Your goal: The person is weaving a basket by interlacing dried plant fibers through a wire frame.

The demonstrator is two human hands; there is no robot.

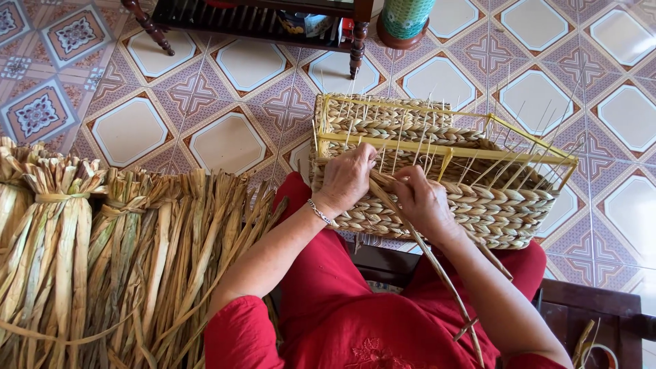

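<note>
**Weaving hands pressed to a half-made basket**

Resting across the lap, a woven basket point(437, 178) on a yellow wire frame point(478, 152) is worked by both hands. The left hand point(346, 179) is laid knuckles-up on the near wall, fingers curled shut over the plaited rows. The right hand point(422, 201) is placed just beside it, closed around a long dried strand point(427, 256) that is trailed down past the knee. Inside the basket only thin upright stakes point(403, 133) are seen. Bundles of dried leaves point(109, 253) are stacked on the tiled floor point(225, 137) at the left.
</note>
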